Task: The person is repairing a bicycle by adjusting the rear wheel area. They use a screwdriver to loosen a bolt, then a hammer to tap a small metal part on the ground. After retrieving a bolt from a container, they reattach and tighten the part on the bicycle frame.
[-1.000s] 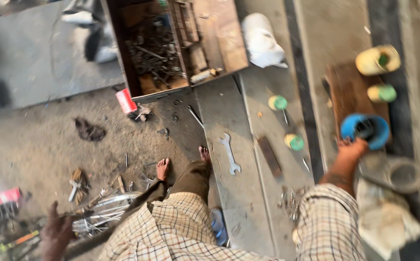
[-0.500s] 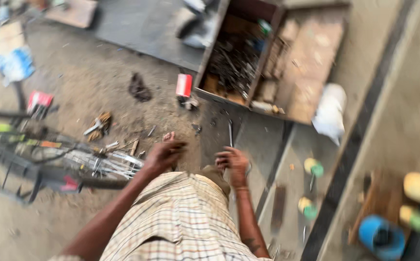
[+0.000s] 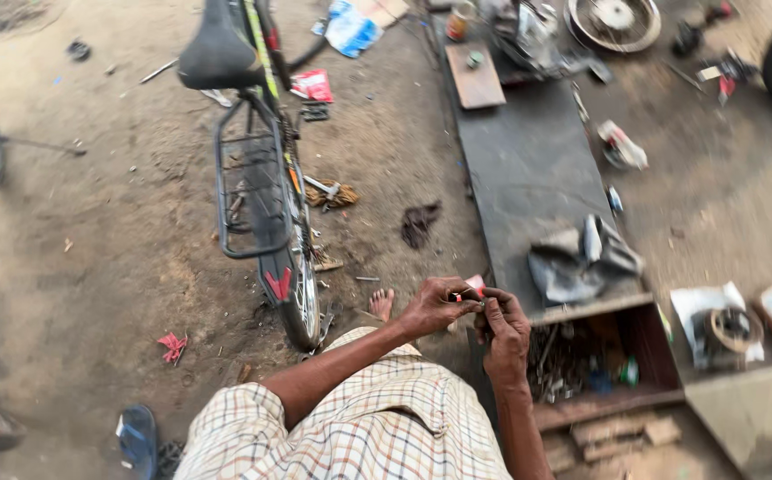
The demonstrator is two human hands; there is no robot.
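Both hands, apart and reaching low a moment ago, now meet at lower centre: left hand and right hand together pinch a small red-and-white piece. Just right sits the open wooden toolbox; the bicycle stands at left.

Ground: packed brown dirt floor, littered with scraps and small metal bits. Dark flat slab laid across it, carrying a small wooden board. Bicycle standing upright, black saddle and rear rack. Open wooden toolbox full of metal parts. Blue sandal at the near edge. Daylight, soft and even, no hard shadows.
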